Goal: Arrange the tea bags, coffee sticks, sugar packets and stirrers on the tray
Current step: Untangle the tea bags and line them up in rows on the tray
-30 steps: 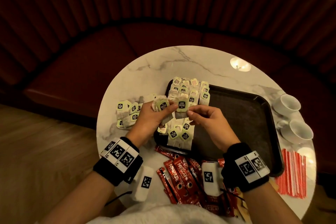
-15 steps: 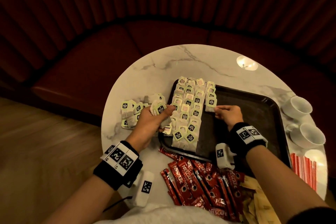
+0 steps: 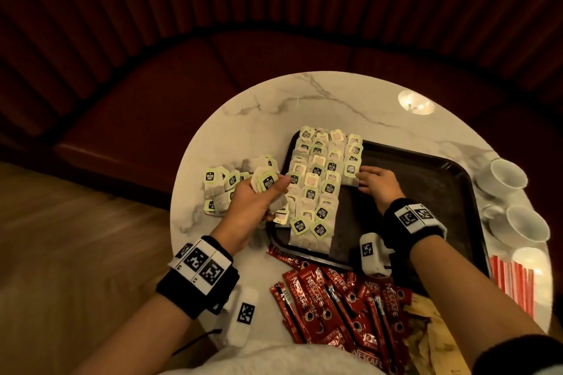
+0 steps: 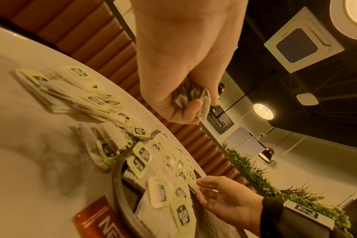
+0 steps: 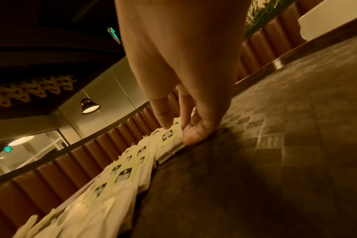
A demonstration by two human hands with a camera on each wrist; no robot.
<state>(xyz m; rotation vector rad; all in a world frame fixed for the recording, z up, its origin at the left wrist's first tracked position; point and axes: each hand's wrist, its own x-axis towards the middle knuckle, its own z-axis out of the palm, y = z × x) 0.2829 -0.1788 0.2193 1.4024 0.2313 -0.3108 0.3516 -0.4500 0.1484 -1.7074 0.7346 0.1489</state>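
Observation:
A dark tray [image 3: 426,192] lies on the round marble table [image 3: 243,119]. Rows of tea bags [image 3: 320,189] with green tags cover the tray's left part. My right hand [image 3: 361,181] pinches one tea bag [image 3: 350,172] at the near end of the rightmost row; in the right wrist view its thumb and fingers [image 5: 179,132] sit on that tea bag [image 5: 168,136], which lies on the tray [image 5: 275,145]. My left hand [image 3: 268,192] grips a bunch of tea bags [image 4: 190,91] above the tray's left rim [image 4: 120,185]. More tea bags [image 3: 219,189] lie loose on the table.
Red coffee sticks [image 3: 329,298] are heaped at the table's near edge, with brown sugar packets [image 3: 432,338] beside them. Red-and-white stirrers [image 3: 515,283] lie right of the tray. Two white cups [image 3: 502,176] [image 3: 527,222] stand at the right edge. A red bench curves behind the table.
My right hand carried one tea bag from beside the left hand over to the rightmost row and set it down there. The left hand stayed put with its bunch.

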